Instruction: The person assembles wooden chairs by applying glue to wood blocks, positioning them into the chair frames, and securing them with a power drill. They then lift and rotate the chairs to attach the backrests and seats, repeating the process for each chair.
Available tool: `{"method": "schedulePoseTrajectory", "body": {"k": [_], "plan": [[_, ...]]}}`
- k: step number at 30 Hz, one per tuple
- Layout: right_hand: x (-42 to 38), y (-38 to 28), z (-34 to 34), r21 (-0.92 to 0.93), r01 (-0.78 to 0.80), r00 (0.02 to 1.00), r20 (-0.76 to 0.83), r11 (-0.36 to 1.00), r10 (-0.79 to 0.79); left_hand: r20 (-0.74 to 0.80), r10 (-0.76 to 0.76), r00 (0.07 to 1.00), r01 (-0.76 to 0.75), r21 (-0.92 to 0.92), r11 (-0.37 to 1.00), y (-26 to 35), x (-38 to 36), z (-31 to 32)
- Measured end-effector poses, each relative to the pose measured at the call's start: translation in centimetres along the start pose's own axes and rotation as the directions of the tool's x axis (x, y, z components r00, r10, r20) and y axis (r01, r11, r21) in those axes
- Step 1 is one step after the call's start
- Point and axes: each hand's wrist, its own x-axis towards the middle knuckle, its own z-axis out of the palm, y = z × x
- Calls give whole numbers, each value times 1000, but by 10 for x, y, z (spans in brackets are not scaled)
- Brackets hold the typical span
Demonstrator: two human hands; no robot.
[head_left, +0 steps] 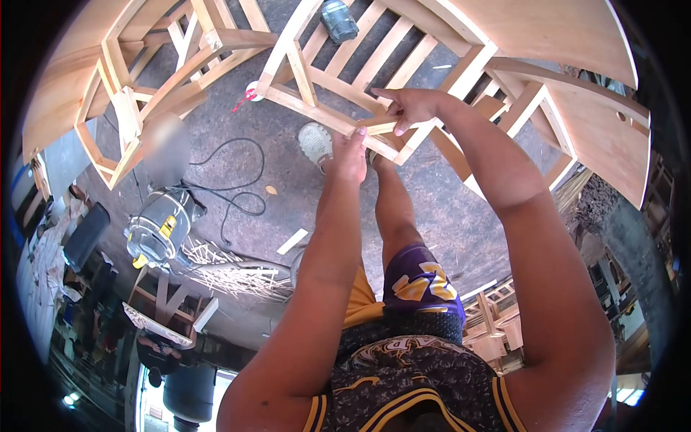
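Observation:
A short wooden strip (382, 127) lies across the near corner of a wooden frame (317, 113). My left hand (349, 156) is closed at the strip's left end, thumb on top, against the frame's near rail. Over the strip's right part is my right hand (413, 108). Its index finger points left, while the thumb and the other fingers are bent around the strip. The underside of that grip is partly hidden. Slats run across the frame beyond my hands.
A large blue-tinted bottle (339, 21) rests on the slats. Another wooden frame (119, 115) stands left, and a curved-panel frame (597, 119) stands right. A vacuum-like machine (160, 225), a black cable (234, 191) and scattered thin wood offcuts (234, 272) lie on the floor. A person (160, 354) is behind.

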Motion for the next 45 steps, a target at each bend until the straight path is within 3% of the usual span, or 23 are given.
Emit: {"method": "schedulePoseTrajectory", "body": {"k": [6,12,14,18,20,24,27,29,33,35,41,43,45], "plan": [[-1,-2,-2,10,-6,1000,3,1000,6,108,10,994,-16,52,999,-8,-3,-5],[-1,-3,-2,-6,-32,999,-10,999,32,113,-83,990,57,213,975,1,-5,-4],[-1,-2,-2,17,-29,1000,-8,999,29,188,-133,973,56,367,929,7,-5,-7],[-2,-3,-3,22,-19,1000,-13,1000,19,200,-172,964,102,319,942,11,4,-15],[-2,-4,-2,32,-24,1000,6,999,24,95,-53,994,51,19,999,17,3,-7],[-2,-4,-3,-6,-37,999,-8,999,37,55,-78,995,74,79,994,6,4,-7],[-3,-6,-4,9,-25,1000,10,1000,25,161,-36,986,6,181,983,5,-4,-11],[-4,-9,-5,11,-41,999,11,999,41,233,-128,964,37,356,934,8,-6,-16],[-2,-4,-5,17,-50,999,5,999,49,195,-99,976,29,333,942,24,3,-9],[-3,-3,-4,51,-15,1000,17,999,14,68,21,997,-26,69,997,23,12,-10],[-1,1,-4,24,-3,1000,20,1000,3,65,-16,998,2,221,975,-7,-5,-12],[-2,1,-5,14,-5,1000,9,1000,5,109,-177,978,144,255,956,-7,-12,-9],[-3,-1,-3,5,-5,1000,6,1000,5,155,-189,970,137,298,945,-2,-13,-11]]}}
